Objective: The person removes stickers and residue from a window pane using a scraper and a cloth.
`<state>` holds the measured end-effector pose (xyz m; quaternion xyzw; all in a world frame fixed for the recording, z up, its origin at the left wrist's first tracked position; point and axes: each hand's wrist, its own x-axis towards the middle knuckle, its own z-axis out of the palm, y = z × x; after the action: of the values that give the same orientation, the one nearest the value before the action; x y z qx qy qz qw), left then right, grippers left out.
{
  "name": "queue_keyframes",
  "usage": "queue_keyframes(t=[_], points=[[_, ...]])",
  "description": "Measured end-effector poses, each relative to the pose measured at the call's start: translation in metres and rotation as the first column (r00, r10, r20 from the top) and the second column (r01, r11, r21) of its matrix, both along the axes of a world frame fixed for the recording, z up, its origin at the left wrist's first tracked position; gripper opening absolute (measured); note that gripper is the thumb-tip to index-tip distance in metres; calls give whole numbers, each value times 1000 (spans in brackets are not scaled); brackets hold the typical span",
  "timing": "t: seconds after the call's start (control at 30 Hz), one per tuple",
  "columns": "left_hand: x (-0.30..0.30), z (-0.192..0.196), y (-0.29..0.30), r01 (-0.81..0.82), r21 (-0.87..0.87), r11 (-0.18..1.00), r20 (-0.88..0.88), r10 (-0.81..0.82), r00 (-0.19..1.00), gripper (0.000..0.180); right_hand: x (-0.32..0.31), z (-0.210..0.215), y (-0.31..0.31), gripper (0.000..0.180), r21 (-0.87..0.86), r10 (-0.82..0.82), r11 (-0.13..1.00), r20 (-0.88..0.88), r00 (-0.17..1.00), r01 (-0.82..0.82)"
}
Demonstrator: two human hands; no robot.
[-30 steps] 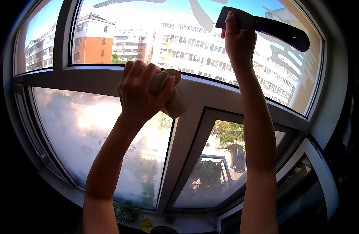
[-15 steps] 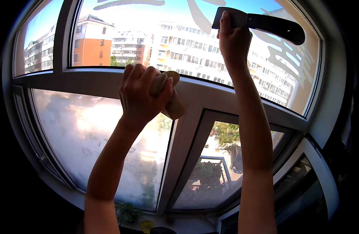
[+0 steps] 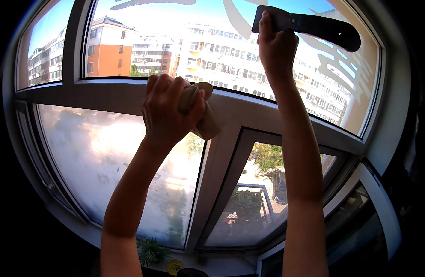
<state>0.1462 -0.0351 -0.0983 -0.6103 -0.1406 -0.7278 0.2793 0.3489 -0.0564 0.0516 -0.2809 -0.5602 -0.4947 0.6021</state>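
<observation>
My right hand point(image 3: 278, 51) is raised at the upper pane and closed on a putty knife point(image 3: 325, 31). A finger lies along its broad dark blade, and the black handle points to the right. Against the window's crossbar, my left hand point(image 3: 171, 108) wraps round a tan, roll-shaped thing point(image 3: 209, 121); its exact kind is hard to make out. Behind both hands, the upper window pane point(image 3: 157, 34) carries pale, curved streaks point(image 3: 236, 19) near the blade and on the right side.
Below the crossbar point(image 3: 108, 98) are a hazy left pane point(image 3: 115, 161) and a clearer framed pane point(image 3: 242, 217). A green plant point(image 3: 151, 251) and a yellow round thing point(image 3: 174, 266) stand at the bottom. Another window sash point(image 3: 360, 226) juts in at the lower right.
</observation>
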Motion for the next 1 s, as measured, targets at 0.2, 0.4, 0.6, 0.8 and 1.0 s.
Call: queue_keyframes(t=[0.2,0.4,0.6,0.8,1.0], points=[[-3,-1,0,22,-18,1000,-9,-22,1000,22,4,3,-6,45,-42,-42,998,-98,994,38],[-5,-2,2,19,-21,1000,-10,-20,1000,22,-2,3,-16,43,-150,27,988,-103,994,-42],[-6,-3,5,-3,2,1000,-8,3,1000,22,-1,4,-10,37,-115,46,992,-4,999,-46],[-5,-2,4,8,-5,1000,-4,-8,1000,22,-3,0,-13,35,-112,65,991,-34,997,-68],[-1,-1,2,11,2,1000,6,-11,1000,21,1,-6,-1,46,26,55,998,-26,998,-54]])
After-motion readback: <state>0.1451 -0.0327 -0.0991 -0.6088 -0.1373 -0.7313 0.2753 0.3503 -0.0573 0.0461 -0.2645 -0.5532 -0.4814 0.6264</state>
